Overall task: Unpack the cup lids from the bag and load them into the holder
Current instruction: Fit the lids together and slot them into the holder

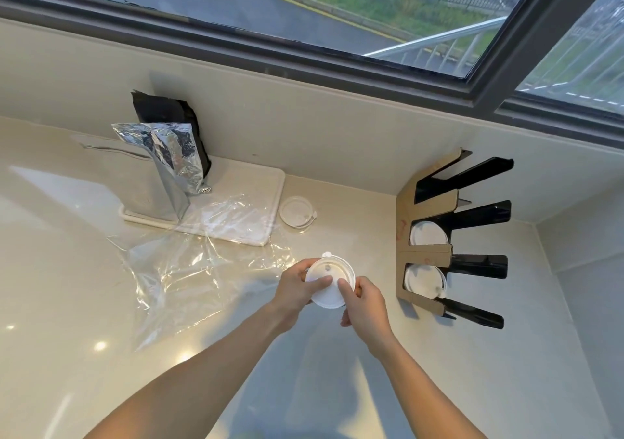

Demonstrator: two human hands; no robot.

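I hold a stack of white cup lids [329, 271] above the counter with both hands. My left hand [297, 290] grips its left side with the thumb on top, and my right hand [363, 305] grips its right side. The clear plastic bag [189, 266] lies flat and crumpled on the counter to the left. The cardboard and black holder [425, 252] stands at the right against the wall. Its middle slot holds white lids [428, 234], and so does the lower slot [422, 279]. A single clear lid [296, 210] lies on the counter beyond my hands.
A white tray [266, 198] sits at the back left with a silver foil pouch [169, 165] and a black pouch [169, 111] on it. A window runs along the far wall. The corner wall closes off the right side.
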